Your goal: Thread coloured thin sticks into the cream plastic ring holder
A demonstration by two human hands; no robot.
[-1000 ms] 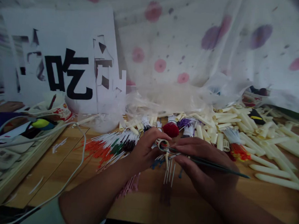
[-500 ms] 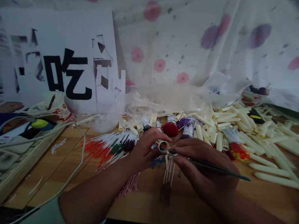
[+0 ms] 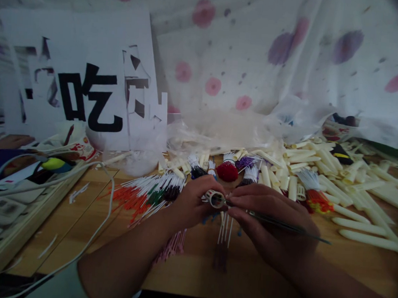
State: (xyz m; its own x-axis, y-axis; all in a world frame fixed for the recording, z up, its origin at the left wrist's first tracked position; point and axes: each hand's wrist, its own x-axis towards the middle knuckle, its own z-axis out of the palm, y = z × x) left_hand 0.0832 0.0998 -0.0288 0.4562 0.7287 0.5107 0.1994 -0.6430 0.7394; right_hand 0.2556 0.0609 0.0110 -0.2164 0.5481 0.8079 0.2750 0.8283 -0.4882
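My left hand (image 3: 195,198) is closed around a short cream tube (image 3: 215,199) with slots cut in its wall. The tube's open end faces me and to the right. My right hand (image 3: 276,218) pinches dark, slender tweezers (image 3: 292,227), whose tip is at the tube's mouth. Exactly what the tip touches is too small to tell. Below the hands, thin white stems (image 3: 225,230) with coloured tips lie on the wooden table (image 3: 244,279). Orange-tipped stems (image 3: 130,196) fan out left of my left hand, and a bundle with a red head (image 3: 227,170) stands just behind.
Cream tubes (image 3: 324,160) are heaped at the right, beside an orange-and-yellow bundle (image 3: 319,203). A white cable (image 3: 108,210) loops over the left side, near a wooden-edged tray (image 3: 19,236). Behind stand a cut-out white board (image 3: 107,38) and clear plastic bags (image 3: 221,128).
The tube in my left hand has turned so its open end faces me more. The tweezers have tilted slightly in my right hand, and their tip remains near the tube.
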